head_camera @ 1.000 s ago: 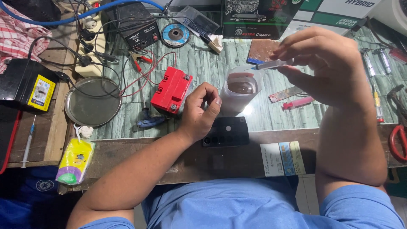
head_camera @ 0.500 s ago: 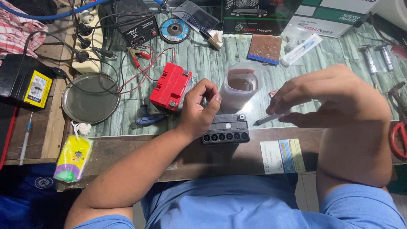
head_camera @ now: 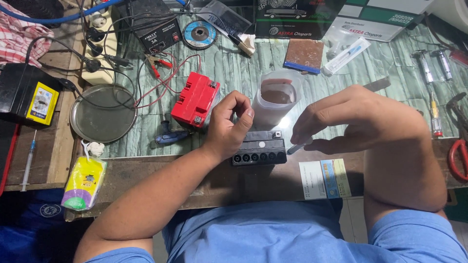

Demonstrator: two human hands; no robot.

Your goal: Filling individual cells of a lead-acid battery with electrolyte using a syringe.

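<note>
Your left hand rests loosely curled against the left end of the small black battery, fingers bent and thumb free, steadying it rather than gripping. Your right hand is pinched shut on a thin syringe, its tip pointing at the battery's right end, just above the near edge.

The battery sits at the near edge of the worktop, its row of six filler holes open and facing you. Judging by that, filling is under way at most: I cannot tell whether any cell holds liquid, and no caps or seal strip are on the holes.

Just behind the battery stands a translucent plastic jug with a brownish content low inside; whether it is liquid I cannot tell. Left of the battery lies a red battery, closed, with red leads. Farther left is a round metal dish, which looks bare inside.
</note>
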